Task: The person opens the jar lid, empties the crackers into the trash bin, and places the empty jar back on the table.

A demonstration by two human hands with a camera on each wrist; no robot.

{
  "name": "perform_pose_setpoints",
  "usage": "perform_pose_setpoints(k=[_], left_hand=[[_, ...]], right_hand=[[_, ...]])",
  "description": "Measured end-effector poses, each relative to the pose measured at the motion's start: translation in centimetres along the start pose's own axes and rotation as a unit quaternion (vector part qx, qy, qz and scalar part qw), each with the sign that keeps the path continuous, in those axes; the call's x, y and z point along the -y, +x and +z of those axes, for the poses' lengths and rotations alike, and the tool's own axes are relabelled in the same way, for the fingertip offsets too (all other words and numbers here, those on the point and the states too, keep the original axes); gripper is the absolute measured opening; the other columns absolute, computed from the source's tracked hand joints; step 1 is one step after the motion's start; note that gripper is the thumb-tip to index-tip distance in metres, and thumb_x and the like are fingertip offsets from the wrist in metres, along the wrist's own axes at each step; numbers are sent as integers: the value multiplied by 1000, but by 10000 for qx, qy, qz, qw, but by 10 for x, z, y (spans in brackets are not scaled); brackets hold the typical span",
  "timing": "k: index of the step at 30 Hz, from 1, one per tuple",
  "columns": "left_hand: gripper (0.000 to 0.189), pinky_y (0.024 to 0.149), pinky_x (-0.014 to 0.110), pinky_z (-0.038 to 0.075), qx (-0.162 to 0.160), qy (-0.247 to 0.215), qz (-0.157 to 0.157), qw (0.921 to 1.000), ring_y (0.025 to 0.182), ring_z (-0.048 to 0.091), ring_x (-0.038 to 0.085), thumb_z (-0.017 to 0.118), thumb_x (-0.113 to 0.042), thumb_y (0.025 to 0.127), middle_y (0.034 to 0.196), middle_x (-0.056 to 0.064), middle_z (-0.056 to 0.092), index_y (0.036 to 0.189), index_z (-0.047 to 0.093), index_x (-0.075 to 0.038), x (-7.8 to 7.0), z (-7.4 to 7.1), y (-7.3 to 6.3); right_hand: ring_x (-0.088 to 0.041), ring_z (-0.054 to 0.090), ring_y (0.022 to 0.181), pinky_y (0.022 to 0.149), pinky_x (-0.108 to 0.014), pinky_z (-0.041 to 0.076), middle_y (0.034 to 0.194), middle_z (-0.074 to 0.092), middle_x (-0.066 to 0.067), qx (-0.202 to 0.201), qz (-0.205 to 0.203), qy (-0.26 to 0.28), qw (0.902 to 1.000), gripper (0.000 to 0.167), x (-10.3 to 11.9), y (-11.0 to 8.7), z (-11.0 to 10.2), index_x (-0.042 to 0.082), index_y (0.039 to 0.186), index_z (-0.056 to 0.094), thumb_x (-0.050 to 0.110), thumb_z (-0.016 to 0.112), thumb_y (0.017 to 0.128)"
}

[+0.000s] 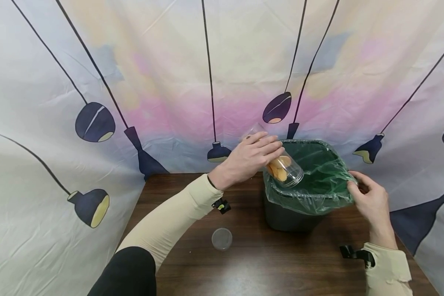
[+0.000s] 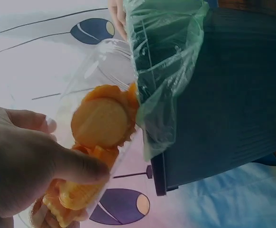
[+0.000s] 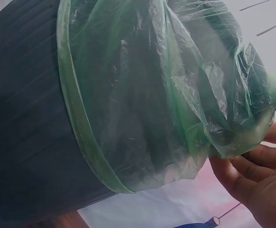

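My left hand (image 1: 248, 156) grips a clear plastic jar (image 1: 294, 174), tilted with its mouth end down and to the right, over the near left rim of a dark bin (image 1: 288, 216). Inside the jar are several yellow-orange biscuits (image 1: 279, 168), and the left wrist view shows one round biscuit (image 2: 100, 122) with a scalloped edge. A green translucent bag (image 1: 329, 176) lines the bin and folds over its rim. At the bin's right side, my right hand (image 1: 371, 201) pinches the edge of the bag between thumb and fingers.
A clear round lid (image 1: 222, 239) lies on the brown wooden table (image 1: 266, 267), left of the bin and nearer to me. Behind the table hangs a fabric backdrop (image 1: 170, 82) printed with lamps, close to the bin's far side.
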State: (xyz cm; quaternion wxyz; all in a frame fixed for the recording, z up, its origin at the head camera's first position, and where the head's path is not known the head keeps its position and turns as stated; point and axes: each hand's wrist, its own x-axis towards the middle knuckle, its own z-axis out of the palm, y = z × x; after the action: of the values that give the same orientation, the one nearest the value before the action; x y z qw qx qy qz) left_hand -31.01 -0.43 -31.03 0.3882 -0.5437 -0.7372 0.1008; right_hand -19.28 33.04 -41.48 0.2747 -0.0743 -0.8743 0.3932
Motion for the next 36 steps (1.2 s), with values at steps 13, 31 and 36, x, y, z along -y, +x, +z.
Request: perform_pose_setpoints(k=[13,31,36], left_hand=[[53,122,38,18,211,428,92,9988,139,41,19,66,-11,91,145,0,52,142,52,-19,-4,-12,10],[51,119,39,23,-11,-6,-302,9995,135,45,19,67,-7,89,141,0,55,138,55,-17,6,2,3],[54,118,38,26,-54,-96,-417,9991,133,46,20,64,-3,87,139,0,57,138,55,-16,7,5,1]], right_hand=[[-3,46,62,51,-20,36,79,53,25,-10,47,19,10000,38,-1,0,-4,10,129,63,27,56,96],[-4,46,62,52,-20,35,77,53,20,21,7,-31,10000,38,-3,0,-5,10,130,63,27,56,96],[-3,47,64,54,-19,36,79,54,24,13,-2,12,10000,38,-2,0,-5,10,129,63,26,56,96]])
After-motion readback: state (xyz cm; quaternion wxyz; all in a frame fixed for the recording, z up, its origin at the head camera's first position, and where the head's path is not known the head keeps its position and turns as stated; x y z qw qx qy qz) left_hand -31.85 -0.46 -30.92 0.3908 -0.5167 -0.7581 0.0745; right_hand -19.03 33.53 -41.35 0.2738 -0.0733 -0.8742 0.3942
